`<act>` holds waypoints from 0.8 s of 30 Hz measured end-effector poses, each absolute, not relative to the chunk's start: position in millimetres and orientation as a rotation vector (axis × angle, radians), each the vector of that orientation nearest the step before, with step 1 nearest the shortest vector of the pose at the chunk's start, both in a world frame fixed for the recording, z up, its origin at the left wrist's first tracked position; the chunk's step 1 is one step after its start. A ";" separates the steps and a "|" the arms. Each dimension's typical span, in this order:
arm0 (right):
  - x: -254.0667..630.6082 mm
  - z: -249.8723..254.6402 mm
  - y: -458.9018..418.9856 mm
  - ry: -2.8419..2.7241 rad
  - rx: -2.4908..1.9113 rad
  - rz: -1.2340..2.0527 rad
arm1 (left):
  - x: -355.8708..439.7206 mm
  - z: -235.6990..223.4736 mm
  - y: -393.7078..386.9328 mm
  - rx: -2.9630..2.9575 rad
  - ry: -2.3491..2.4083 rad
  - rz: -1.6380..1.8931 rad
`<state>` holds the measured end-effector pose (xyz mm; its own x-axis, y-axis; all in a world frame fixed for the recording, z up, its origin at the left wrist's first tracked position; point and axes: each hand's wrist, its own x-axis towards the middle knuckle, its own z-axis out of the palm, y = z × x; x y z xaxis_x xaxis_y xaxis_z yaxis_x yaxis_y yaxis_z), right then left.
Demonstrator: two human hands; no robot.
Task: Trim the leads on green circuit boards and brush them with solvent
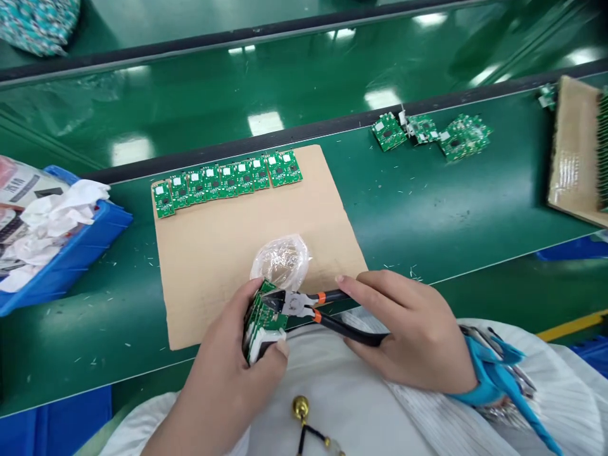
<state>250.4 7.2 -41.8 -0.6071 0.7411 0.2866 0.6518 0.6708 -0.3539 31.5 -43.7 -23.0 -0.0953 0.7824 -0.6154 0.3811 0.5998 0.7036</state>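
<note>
My left hand (237,354) grips a small stack of green circuit boards (266,316) by its edges, above the near edge of a cardboard sheet. Closed around the black handles of a pair of side cutters (297,304) is my right hand (408,326). The cutters' jaws lie against the face of the top board; whether a lead sits between them is too small to tell. Just beyond the boards rests a round clear plastic dish or bag (281,259). A row of several circuit boards (228,180) lines the far edge of the cardboard sheet (256,221).
On the green bench (427,209), scattered clipped wire bits lie around. Loose circuit boards (463,136) sit toward the back right. A cardboard box (572,152) of upright boards stands at far right. At left is a blue bin (102,231) holding crumpled tissue and packaging.
</note>
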 end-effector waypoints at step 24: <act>230.3 -63.9 -16.8 -2.327 -1.351 0.968 | 27.1 -7.9 -34.8 1.396 1.925 0.011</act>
<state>230.3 -16.8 -63.9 -0.5233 0.8477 -0.0872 0.6594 0.3380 -0.6715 27.1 -34.8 -7.9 -0.1283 0.8218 -0.5551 0.8153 0.4061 0.4128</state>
